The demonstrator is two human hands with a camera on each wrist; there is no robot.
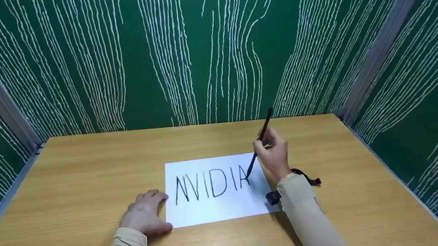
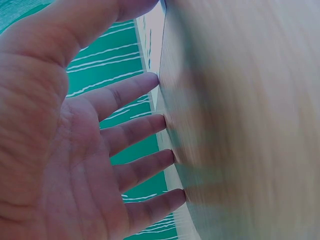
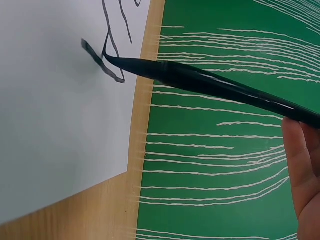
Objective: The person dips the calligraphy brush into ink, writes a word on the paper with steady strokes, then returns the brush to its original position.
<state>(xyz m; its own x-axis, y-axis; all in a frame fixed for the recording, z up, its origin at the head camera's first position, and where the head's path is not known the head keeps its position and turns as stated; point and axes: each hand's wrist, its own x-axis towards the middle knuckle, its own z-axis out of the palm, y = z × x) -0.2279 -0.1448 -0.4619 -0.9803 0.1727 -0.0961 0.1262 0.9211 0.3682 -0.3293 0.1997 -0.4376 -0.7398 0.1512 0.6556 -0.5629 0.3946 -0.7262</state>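
My right hand (image 1: 274,156) pinches a black ink brush (image 1: 266,121), held slantwise with its tip down on a white sheet of paper (image 1: 212,212). Black letters reading NVIDIA run across the sheet, and the tip (image 3: 120,61) meets the last A, as the right wrist view shows up close. At the sheet's left edge lies my left hand (image 1: 146,213), thumb and fingertips at the paper's border. In the left wrist view the fingers (image 2: 142,165) of that hand are spread and fairly straight, their tips on the tabletop; nothing is in the palm.
The paper lies on a light wooden table (image 1: 84,175). Green panels with white wavy lines (image 1: 211,58) rise behind it and at both sides, joined by grey metal posts (image 1: 390,37). A black strap (image 1: 306,175) is around the right wrist.
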